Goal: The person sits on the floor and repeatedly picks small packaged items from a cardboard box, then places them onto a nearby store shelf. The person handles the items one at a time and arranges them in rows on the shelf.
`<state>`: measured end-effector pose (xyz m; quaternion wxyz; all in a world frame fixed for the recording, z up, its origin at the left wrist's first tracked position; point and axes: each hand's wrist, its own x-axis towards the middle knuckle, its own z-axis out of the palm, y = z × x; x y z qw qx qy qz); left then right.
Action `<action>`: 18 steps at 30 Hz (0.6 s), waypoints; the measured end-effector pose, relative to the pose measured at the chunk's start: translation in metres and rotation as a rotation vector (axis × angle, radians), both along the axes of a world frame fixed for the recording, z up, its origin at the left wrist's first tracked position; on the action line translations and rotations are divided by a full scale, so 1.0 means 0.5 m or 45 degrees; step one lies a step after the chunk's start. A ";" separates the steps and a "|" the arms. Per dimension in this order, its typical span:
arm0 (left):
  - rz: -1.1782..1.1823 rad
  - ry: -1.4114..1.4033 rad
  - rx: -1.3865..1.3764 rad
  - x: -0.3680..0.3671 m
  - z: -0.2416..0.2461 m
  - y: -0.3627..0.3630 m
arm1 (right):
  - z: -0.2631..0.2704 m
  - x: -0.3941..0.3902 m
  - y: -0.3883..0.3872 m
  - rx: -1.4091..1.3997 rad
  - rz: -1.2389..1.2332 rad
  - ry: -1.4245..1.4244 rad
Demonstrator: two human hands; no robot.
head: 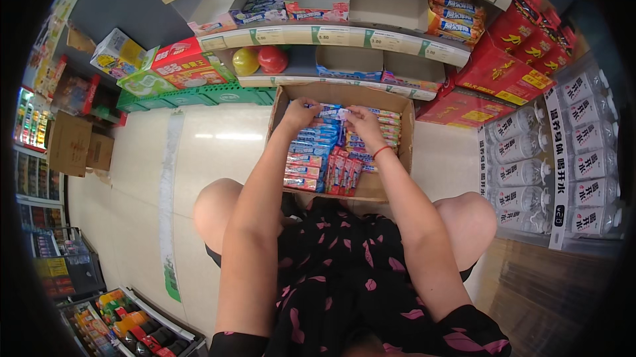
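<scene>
A cardboard box (340, 89) lies in front of my knees, filled with small candy packs in rows. Blue candy packs (310, 144) fill its left side, red and pink packs (343, 173) the near part, and mixed coloured packs (390, 128) the right. At the far left inside the box, my left hand (301, 114) has its fingers at the end of a blue pack (328, 111). My right hand (363, 123), with a red cord on the wrist, pinches a small pale purple pack (344, 114) beside that blue pack's other end. Whether the left fingers grip it is unclear.
Beyond the box stand shelves (343, 35) with display cartons (318, 14) and two plastic balls (272, 59). Red cartons (502, 71) and large water bottles (516, 173) are at the right. A green crate (198, 97) stands at the left, a drinks crate (134, 327) at the lower left.
</scene>
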<state>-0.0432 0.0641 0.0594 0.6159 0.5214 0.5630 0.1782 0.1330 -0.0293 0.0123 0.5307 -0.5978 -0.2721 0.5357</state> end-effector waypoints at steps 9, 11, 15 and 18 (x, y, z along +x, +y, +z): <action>-0.274 0.265 0.340 -0.022 0.113 0.045 | 0.079 -0.013 -0.009 0.096 0.124 -0.001; -0.286 0.337 0.489 -0.028 0.139 0.043 | 0.100 -0.019 -0.011 0.147 0.136 0.004; -0.267 0.377 0.656 -0.050 0.166 0.051 | 0.127 -0.027 -0.006 0.264 0.111 0.003; -0.248 0.462 0.737 -0.050 0.198 0.044 | 0.144 -0.037 -0.001 0.377 0.020 0.031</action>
